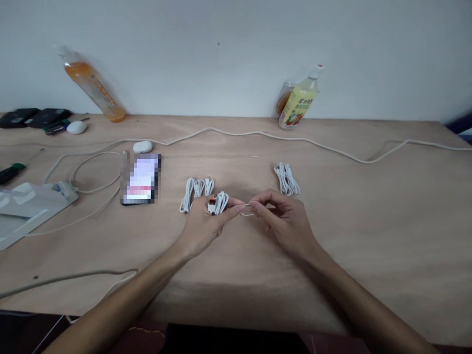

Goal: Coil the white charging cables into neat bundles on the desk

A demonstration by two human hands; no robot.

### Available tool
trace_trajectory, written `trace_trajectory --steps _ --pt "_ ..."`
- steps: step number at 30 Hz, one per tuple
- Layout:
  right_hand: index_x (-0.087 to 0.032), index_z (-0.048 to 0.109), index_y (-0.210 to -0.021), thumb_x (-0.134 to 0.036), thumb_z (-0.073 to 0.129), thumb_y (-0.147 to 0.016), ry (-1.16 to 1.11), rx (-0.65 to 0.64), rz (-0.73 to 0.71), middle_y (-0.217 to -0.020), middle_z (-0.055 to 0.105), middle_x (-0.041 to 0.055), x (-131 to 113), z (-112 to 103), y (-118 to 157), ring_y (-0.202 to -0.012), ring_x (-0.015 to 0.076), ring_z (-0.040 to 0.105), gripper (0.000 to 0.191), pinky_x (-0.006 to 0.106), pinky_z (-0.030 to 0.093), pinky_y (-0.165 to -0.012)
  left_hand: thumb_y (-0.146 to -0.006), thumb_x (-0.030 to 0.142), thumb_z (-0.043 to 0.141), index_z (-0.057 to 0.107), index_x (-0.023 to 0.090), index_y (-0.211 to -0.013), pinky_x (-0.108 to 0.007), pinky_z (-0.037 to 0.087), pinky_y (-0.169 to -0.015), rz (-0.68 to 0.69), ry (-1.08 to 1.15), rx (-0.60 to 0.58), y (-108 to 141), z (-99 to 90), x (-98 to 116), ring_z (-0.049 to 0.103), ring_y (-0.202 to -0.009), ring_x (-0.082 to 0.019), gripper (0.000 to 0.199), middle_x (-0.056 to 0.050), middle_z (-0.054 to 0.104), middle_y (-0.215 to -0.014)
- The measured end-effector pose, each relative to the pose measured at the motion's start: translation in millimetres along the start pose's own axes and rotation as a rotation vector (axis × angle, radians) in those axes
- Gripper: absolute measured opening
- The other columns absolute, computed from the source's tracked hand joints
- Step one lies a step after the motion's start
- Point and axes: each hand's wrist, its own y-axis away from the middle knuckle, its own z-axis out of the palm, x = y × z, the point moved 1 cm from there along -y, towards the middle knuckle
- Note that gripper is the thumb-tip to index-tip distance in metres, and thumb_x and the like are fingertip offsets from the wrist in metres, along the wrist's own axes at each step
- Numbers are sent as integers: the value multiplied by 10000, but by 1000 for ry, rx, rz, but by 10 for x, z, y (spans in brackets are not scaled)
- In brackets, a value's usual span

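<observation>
In the head view, the left hand [201, 223] has a coiled cable [221, 202] in its grip, plug showing, above the tabletop [376, 216]; its thumb and finger seem to pinch a thin white strand [247, 214] too. The right hand [289, 221] grips that strand just beside them. The held cable looks wound already, while the strand, looped between the fingertips, appears unfastened, so that part seems left. Folded and laid down are the left bundles [188, 194], beyond the left hand, and the right bundle [287, 179], beyond the right; whether they are tied, I cannot tell.
</observation>
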Motion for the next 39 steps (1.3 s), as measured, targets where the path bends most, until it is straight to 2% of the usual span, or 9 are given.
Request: trace_trajectory --steps 5,11,16,20,25,29,33,39 --pt "-197 776 -818 -455 780 -891 -58 -41 81 -721 687 20 6 1 -20 -563 126 541 267 206 429 -414 -838 437 835 867 175 -917 -218 208 -384 -14 50 -38 -4 -2 -55 301 -391 -67 276 93 408 -433" --pt "-189 777 -799 -475 791 -878 -98 -41 101 -698 676 14 12 7 -33 -536 113 503 297 214 414 -421 -821 425 848 850 180 -874 -222 198 -371 -27 96 -47 -14 -3 -64 296 -369 -62 251 98 409 -418" --pt "-192 786 -810 -469 797 -873 -84 -22 92 -684 674 8 -3 6 -31 -530 110 499 285 212 419 -421 -821 422 852 837 189 -838 -222 206 -359 -30 33 -15 -6 -4 -30 314 -355 -62 235 96 428 -411" --pt "-193 795 -839 -483 794 -886 -99 -17 89 -739 712 30 3 2 -27 -574 128 560 294 211 447 -426 -805 412 869 826 189 -824 -217 214 -357 -49 11 6 -6 12 -26 331 -361 -63 228 90 452 -423" --pt "-212 804 -959 -501 810 -881 -177 -31 113 -786 710 29 40 19 -20 -619 143 594 300 205 465 -421 -775 439 884 816 191 -821 -220 197 -338 -34 66 120 -33 5 -50 318 -342 -62 262 95 436 -418" --pt "-210 777 -885 -478 856 -842 -198 -65 125 -776 685 15 41 64 2 -612 130 563 283 190 441 -407 -768 422 890 821 190 -826 -218 192 -334 -2 67 169 -37 -4 -56 364 -343 -59 249 72 519 -473" --pt "-202 745 -817 -478 852 -854 -203 -50 114 -753 674 10 27 93 18 -582 116 527 298 190 421 -403 -744 409 921 813 191 -804 -218 202 -332 14 75 133 -24 17 -56 363 -338 -47 251 61 583 -511" --pt "-204 753 -840 -507 842 -854 -180 -15 106 -730 657 13 36 76 12 -611 142 555 316 207 435 -400 -768 400 885 822 187 -853 -227 194 -322 1 82 84 -11 38 -53 353 -340 -32 238 29 697 -643"
